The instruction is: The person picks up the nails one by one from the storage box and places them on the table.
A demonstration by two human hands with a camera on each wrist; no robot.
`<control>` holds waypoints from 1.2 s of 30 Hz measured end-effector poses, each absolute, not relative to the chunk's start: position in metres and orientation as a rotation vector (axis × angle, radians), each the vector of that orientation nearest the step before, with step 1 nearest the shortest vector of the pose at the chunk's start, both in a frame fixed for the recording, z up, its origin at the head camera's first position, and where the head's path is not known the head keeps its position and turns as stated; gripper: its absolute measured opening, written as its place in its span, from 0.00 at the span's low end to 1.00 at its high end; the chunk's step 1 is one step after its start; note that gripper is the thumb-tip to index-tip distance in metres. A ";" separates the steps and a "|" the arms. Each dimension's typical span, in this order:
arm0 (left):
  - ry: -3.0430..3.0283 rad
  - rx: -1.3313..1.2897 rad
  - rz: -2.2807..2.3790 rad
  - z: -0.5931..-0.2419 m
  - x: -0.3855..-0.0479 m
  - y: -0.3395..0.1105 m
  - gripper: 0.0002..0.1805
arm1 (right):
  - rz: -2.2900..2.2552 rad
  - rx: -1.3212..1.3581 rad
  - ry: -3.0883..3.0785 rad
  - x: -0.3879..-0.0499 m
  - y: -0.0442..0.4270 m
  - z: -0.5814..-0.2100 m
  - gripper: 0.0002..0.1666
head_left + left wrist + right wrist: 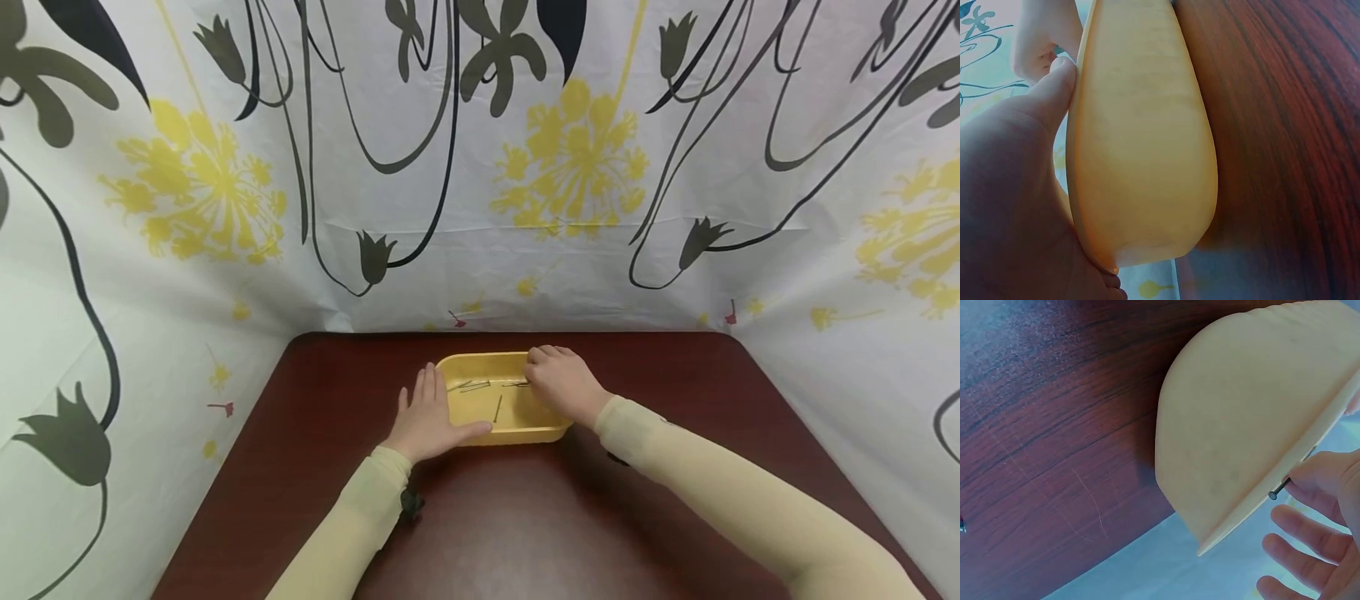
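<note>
A yellow plastic tray (517, 435) stands on the table with several thin nails (498, 408) lying inside it. My left hand (431, 421) rests against the tray's left end. Its fingers are straight, and the thumb lies along the near rim. In the left wrist view the thumb touches the rim above the tray's outer wall (1141, 144). Over the tray's right side is my right hand (566, 385). The right wrist view shows a nail (1280, 489) pinched between its thumb and forefinger at the rim, head outward, while the other fingers are spread.
The dark red-brown wooden table (517, 517) extends around the tray. A floral white cloth (480, 275) hangs behind the table and at both sides. A small metallic thing (962, 525), mostly cut off, lies on the table at the right wrist view's left edge.
</note>
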State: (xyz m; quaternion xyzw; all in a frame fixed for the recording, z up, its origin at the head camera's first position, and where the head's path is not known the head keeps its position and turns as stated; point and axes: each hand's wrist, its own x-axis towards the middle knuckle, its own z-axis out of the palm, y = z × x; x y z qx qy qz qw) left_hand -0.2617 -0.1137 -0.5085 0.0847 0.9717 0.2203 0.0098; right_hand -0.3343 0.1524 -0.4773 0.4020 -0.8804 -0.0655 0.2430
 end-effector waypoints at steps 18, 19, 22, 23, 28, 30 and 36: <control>3.038 0.258 0.649 -0.504 -0.258 -0.113 0.76 | -0.053 1.072 -2.418 -0.320 0.179 -0.474 0.03; 3.038 0.259 0.648 -0.505 -0.259 -0.113 0.76 | -0.049 1.070 -2.421 -0.319 0.181 -0.473 0.02; 3.040 0.263 0.646 -0.505 -0.259 -0.114 0.75 | -0.042 1.050 -2.425 -0.317 0.184 -0.472 0.02; 3.040 0.260 0.646 -0.505 -0.258 -0.114 0.75 | -0.037 1.045 -2.427 -0.316 0.185 -0.471 0.02; 3.036 0.254 0.657 -0.506 -0.257 -0.113 0.75 | -0.028 1.021 -2.435 -0.313 0.192 -0.468 0.03; 3.032 0.249 0.654 -0.507 -0.258 -0.113 0.76 | -0.018 1.016 -2.444 -0.312 0.196 -0.466 0.03; 3.036 0.253 0.643 -0.509 -0.261 -0.114 0.76 | 0.008 0.984 -2.476 -0.309 0.208 -0.461 0.04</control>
